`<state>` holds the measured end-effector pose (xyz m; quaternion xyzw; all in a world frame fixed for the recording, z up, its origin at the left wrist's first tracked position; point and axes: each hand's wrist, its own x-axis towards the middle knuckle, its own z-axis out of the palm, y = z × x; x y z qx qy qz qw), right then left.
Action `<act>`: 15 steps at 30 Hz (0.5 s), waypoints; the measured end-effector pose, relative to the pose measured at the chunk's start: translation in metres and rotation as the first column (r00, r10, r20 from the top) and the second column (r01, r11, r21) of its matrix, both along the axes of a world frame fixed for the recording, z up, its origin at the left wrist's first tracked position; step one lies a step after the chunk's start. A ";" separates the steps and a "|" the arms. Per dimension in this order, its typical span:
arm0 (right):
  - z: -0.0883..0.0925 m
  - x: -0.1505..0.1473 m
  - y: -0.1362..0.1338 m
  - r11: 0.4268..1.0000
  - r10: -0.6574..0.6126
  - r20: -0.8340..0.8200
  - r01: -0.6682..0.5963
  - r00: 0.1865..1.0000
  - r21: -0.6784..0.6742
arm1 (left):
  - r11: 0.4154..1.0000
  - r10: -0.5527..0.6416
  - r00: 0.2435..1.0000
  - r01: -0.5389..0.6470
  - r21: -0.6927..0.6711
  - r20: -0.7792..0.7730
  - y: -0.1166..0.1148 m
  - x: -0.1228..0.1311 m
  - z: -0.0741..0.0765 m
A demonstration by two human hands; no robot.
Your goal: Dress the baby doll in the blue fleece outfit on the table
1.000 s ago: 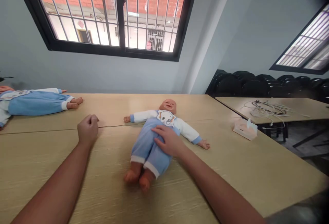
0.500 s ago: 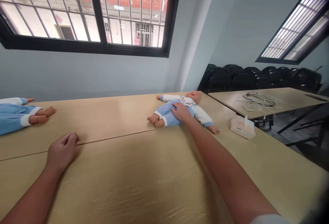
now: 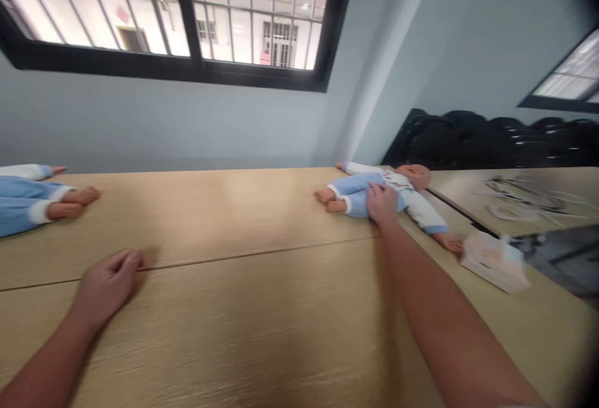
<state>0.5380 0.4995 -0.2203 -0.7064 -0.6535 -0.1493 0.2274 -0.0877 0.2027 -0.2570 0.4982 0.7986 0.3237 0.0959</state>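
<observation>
Doll point(image 3: 358, 201) shifted nearer tissue box point(image 3: 491, 264); right hand point(image 3: 382, 204) atop

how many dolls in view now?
2. The right-hand doll lies on its back, the person's right hand on it; the other doll is partly cut off at the left edge.

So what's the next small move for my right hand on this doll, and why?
I'd probably lift your right hand straight up off the doll. It lies face up on the table, seemingly stable without support, while its nearer arm reaches right up by the tissue box, so sliding it rightward might nudge the box.
</observation>
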 end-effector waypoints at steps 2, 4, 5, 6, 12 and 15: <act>-0.006 0.000 -0.008 0.998 0.017 -0.028 -0.015 0.999 0.056 | 0.997 -0.055 0.998 0.054 0.048 0.018 0.001 0.007 0.006; -0.011 -0.002 -0.014 0.988 0.079 -0.014 -0.076 0.997 0.137 | 0.989 -0.071 0.997 0.066 0.132 0.038 0.004 0.012 0.009; -0.014 -0.004 -0.016 0.985 0.106 -0.024 -0.102 0.994 0.143 | 0.984 -0.080 0.996 0.071 0.166 0.049 0.005 0.013 0.009; -0.016 -0.005 -0.017 0.981 0.126 -0.034 -0.119 0.991 0.151 | 0.980 -0.092 0.994 0.080 0.183 0.059 0.008 0.013 0.008; -0.028 -0.018 -0.032 0.966 0.104 0.091 -0.123 0.990 0.227 | 0.965 0.122 0.992 -0.123 0.231 0.018 0.024 -0.020 0.000; -0.032 -0.022 -0.048 0.969 0.128 0.107 -0.147 0.986 0.197 | 0.917 0.273 0.961 -0.246 0.315 -0.044 0.034 -0.056 0.010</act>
